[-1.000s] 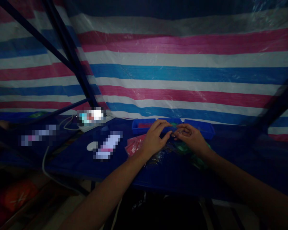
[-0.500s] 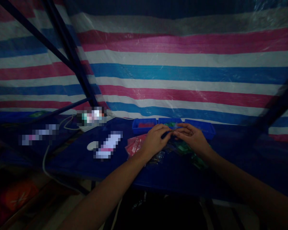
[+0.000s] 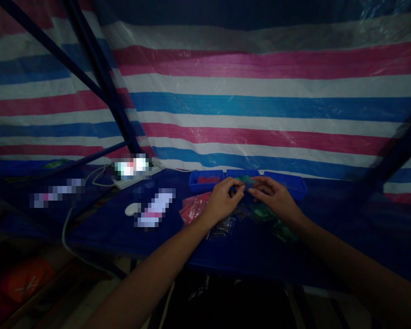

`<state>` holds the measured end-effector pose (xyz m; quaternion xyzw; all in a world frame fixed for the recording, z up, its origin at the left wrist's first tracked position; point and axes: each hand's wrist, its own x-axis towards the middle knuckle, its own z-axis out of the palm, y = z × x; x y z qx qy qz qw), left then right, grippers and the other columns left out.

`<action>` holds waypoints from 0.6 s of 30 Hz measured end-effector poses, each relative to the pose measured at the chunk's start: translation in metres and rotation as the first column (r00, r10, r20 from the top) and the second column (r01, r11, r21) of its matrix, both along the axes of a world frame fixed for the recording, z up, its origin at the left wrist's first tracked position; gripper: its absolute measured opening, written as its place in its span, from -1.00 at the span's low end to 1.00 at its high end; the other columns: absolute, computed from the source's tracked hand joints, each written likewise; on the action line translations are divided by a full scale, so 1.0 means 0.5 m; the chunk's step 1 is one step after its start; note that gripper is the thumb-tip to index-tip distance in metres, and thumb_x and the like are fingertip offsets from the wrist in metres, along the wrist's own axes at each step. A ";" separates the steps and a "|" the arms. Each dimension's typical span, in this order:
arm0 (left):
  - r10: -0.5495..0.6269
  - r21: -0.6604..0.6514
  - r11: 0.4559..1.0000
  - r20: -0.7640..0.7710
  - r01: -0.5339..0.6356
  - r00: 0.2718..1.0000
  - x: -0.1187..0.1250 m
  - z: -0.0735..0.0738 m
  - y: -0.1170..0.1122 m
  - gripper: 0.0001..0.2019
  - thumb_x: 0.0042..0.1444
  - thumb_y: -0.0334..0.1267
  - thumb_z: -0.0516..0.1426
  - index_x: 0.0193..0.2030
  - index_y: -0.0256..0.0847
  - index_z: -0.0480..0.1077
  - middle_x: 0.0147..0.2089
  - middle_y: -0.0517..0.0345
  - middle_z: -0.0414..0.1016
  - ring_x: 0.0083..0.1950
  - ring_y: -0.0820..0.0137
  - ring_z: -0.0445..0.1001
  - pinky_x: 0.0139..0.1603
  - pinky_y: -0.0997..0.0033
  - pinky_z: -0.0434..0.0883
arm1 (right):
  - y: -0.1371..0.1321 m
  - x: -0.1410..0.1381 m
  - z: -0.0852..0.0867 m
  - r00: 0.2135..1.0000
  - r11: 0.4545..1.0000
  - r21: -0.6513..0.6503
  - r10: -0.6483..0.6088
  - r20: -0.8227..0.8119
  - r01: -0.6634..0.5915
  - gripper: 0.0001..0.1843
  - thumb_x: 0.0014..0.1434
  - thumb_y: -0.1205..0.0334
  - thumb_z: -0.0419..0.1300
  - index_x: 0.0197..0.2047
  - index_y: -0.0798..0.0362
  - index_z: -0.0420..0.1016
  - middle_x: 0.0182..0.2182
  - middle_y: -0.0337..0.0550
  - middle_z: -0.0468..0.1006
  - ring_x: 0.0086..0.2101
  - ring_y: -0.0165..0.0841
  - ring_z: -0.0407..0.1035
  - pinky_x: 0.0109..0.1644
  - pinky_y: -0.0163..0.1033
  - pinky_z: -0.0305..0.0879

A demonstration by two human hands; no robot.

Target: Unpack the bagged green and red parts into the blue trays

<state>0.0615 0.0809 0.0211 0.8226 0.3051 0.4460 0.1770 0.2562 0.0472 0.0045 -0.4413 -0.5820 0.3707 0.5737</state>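
Observation:
My left hand (image 3: 225, 197) is closed in a pinch above the table; whatever its fingertips hold is too small and dark to make out. Just to its right, my right hand (image 3: 273, 195) has its fingers stretched leftward, with the thumb apart from them. A translucent green piece (image 3: 247, 180) shows between the hands, in front of the middle blue bin; I cannot tell whether fingers touch it. Red plastic bags (image 3: 194, 206) lie left of my left hand. Small clear bags (image 3: 225, 225) lie under my left wrist, and green bags (image 3: 263, 212) under my right hand.
Blue bins (image 3: 197, 186) stand in a row at the back of the blue table (image 3: 123, 240), one with red contents. To the left are a blurred-out phone-like object (image 3: 155, 208), a white round object (image 3: 133, 209) and a power strip (image 3: 137, 179) with cables. A striped sheet (image 3: 260, 105) hangs behind.
My hands' fingertips, which met in the middle before, are now a little apart. The green piece between them shows more plainly. The bags on the table look unmoved.

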 end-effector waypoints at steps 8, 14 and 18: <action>-0.091 -0.083 0.993 -0.039 0.088 0.995 -0.008 -0.006 0.002 -0.77 0.34 -0.17 0.12 0.00 -0.15 0.54 -0.05 0.07 0.63 -0.13 0.33 0.57 -0.12 0.33 0.45 | 0.003 0.008 -0.010 0.998 0.999 0.054 -0.002 0.069 -0.001 -0.71 0.09 0.03 0.41 -0.19 0.02 0.60 -0.28 -0.12 0.66 -0.32 -0.27 0.56 -0.19 -0.13 0.55; -0.159 -0.196 0.967 0.027 0.161 0.987 -0.007 -0.015 0.010 -0.72 0.36 -0.24 0.07 0.12 -0.10 0.50 0.01 0.08 0.62 -0.03 0.30 0.58 0.01 0.25 0.48 | -0.005 0.009 -0.003 0.881 0.913 0.408 -0.195 0.431 0.002 -0.90 0.22 0.21 0.28 -0.18 -0.03 0.60 -0.18 -0.08 0.58 -0.18 -0.21 0.52 -0.11 -0.07 0.52; -0.189 -0.216 0.954 0.103 0.207 0.977 -0.006 -0.015 0.014 -0.69 0.38 -0.31 -0.01 0.10 -0.11 0.50 0.12 0.06 0.57 0.14 0.28 0.52 0.17 0.20 0.43 | -0.011 0.005 0.001 0.800 0.877 0.473 -0.228 0.555 -0.079 -0.83 0.23 0.26 0.27 -0.09 -0.04 0.59 -0.04 -0.04 0.53 -0.28 -0.29 0.50 -0.10 -0.06 0.50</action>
